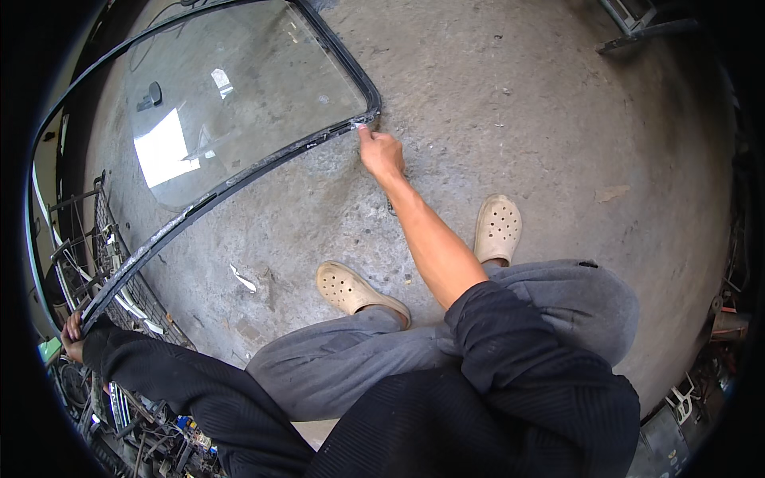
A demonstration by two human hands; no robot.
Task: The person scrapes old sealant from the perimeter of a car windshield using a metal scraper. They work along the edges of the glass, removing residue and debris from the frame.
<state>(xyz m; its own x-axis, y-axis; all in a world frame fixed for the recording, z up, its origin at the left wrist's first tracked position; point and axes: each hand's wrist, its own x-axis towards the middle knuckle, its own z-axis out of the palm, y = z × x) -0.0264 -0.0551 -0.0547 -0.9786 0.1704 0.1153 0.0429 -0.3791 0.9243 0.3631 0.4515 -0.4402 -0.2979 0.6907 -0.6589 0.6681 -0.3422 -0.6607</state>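
Note:
A large vehicle windshield (263, 88) with a black edge is held up off the floor, filling the upper left. Pale, rough residue shows along its near edge. My left hand (73, 338), at far left, has its fingers wrapped round the lower left corner. My right hand (381, 153) is closed at the near right corner, its thumb on the black edge. Whether a small piece is also between those fingers cannot be made out. A small dark mirror-like part (150, 96) shows on or through the glass, beside bright white reflections.
Bare, stained concrete floor (550, 135) spreads beneath. A torn white scrap (242, 279) lies left of my beige clogs (500, 227). Wire racks (103, 231) and jumbled metal parts (143, 446) crowd the left side. A metal frame (637, 24) stands at top right, with more clutter (681, 402) at lower right.

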